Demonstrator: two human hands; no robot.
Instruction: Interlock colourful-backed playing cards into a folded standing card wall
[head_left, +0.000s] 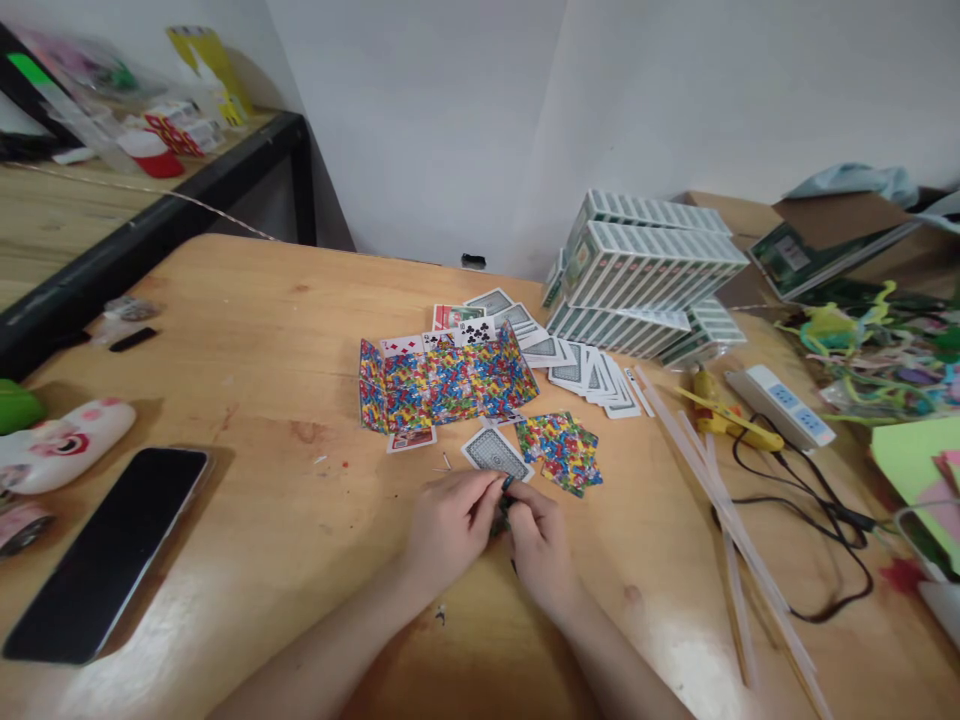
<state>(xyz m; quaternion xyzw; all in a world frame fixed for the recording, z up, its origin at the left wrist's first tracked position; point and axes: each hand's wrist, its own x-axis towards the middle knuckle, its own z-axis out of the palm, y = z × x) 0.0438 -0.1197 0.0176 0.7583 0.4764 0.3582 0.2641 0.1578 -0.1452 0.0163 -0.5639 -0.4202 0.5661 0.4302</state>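
Note:
My left hand [450,520] and my right hand [546,545] meet above the front middle of the table, fingers pinched together. Between them is a small dark item [501,515], mostly covered by the fingers, so its kind cannot be told. Just beyond the fingertips lies a face-down playing card [496,455]. Several colourful patterned pieces [562,450] overlap to its right. Behind stands a folded screen-like strip of the same bright pattern [454,382], with face-up playing cards [474,332] showing over its top edge.
Face-down cards [596,375] are fanned out before stacked card boxes [660,265]. On the right lie clear glue sticks [739,530], a yellow glue gun [739,415], a power strip [781,405] and a black cable [817,500]. A phone [112,550] rests on the left.

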